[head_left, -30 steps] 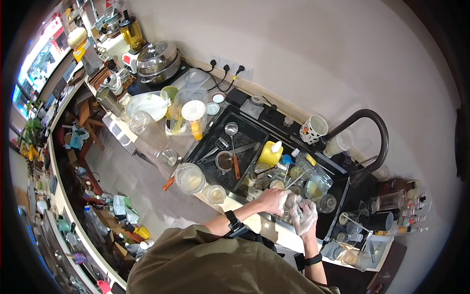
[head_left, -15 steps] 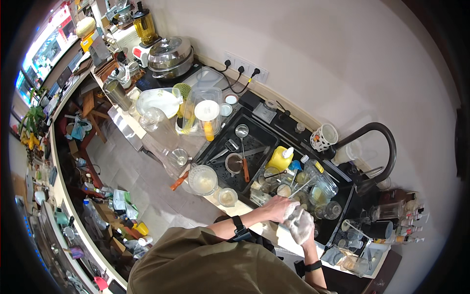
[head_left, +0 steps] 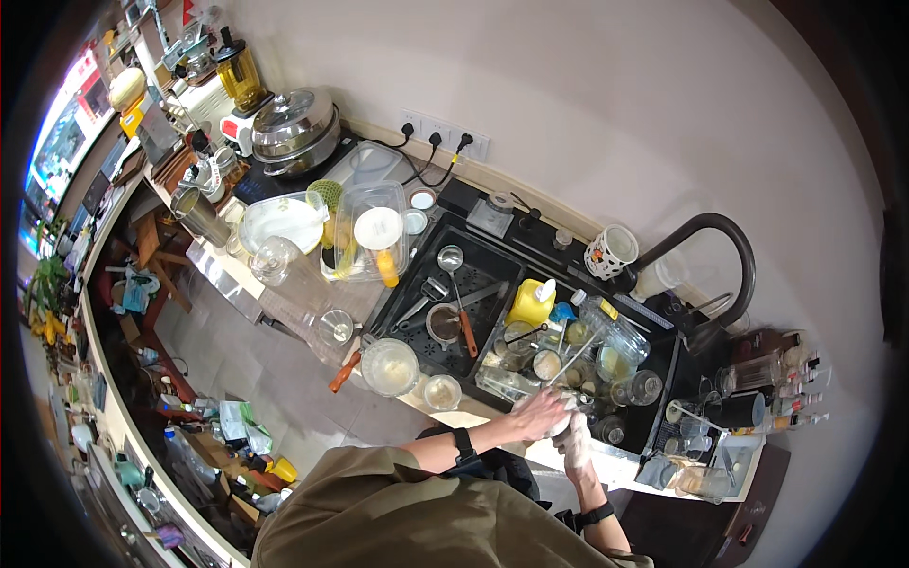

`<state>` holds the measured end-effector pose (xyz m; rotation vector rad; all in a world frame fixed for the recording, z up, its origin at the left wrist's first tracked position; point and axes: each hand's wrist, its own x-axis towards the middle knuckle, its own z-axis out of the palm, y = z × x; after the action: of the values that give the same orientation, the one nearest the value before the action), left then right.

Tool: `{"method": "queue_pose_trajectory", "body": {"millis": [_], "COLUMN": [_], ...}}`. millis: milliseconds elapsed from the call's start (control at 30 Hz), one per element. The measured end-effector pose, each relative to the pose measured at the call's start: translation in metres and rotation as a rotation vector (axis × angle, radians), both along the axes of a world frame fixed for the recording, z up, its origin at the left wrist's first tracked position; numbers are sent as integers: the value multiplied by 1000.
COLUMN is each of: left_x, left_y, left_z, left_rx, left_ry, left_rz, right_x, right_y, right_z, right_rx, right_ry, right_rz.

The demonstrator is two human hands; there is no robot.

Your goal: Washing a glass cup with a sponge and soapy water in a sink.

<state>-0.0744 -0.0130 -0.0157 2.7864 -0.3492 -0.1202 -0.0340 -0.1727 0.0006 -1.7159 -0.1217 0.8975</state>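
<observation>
Both hands meet above the near edge of the black sink [head_left: 431,364], white with lather. My left hand [head_left: 540,414] is closed, fingers bent against a whitish, foamy mass between the hands. My right hand [head_left: 572,447], foamy over its fingers and back, is closed against the same spot. Whether they hold a thing or only each other is hidden. Just beyond them, glass jars and cups crowd the right basin, with a clear plastic bottle [head_left: 617,333] and a yellow pump bottle [head_left: 531,303]. A ladle [head_left: 452,275] and a strainer [head_left: 443,325] lie in the left basin.
A black curved faucet [head_left: 734,227] arches over the right side. On the near counter edge stand a clear pitcher [head_left: 389,367] and a small cup [head_left: 442,391]. Glassware fills a tray [head_left: 743,483] at right; a steel steamer pot [head_left: 295,133] sits at far left.
The hands have shifted slightly down and left in the picture, still together, the left one turning over the foam. The view has shifted, moving the counter items slightly left.
</observation>
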Motion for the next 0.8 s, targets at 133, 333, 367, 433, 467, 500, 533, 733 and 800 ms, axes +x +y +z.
{"method": "queue_pose_trajectory", "body": {"millis": [133,333,367,433,467,500,533,733,800], "left_x": [-3,18,22,31,35,40,44,77,87], "left_y": [-1,-22,-28,-37,-39,-38,-36,-43,-59], "left_z": [-2,6,7,9,10,10,10,11,15], "left_rx": [1,-143,-209,-514,-685,-957,-1377,-2237,-2140], "left_ry": [-123,-360,-440,-503,-471,-275,-85,195,160], "left_rz": [-14,189,289,462,560,667,641,1098,1319], "right_x": [14,48,53,64,66,72,71,79,75], "right_y": [3,-4,-5,-9,-8,-12,-16,-23,-24], "right_z": [0,10,11,16,17,22,25,30,20], "right_rx": [232,470,486,526,531,281,188,-94,-58], "right_ry": [430,505,476,393,277,153,-80,-1403,-1262], "right_rz": [-91,-242,-269,-180,-206,-177,-28,569,601]}}
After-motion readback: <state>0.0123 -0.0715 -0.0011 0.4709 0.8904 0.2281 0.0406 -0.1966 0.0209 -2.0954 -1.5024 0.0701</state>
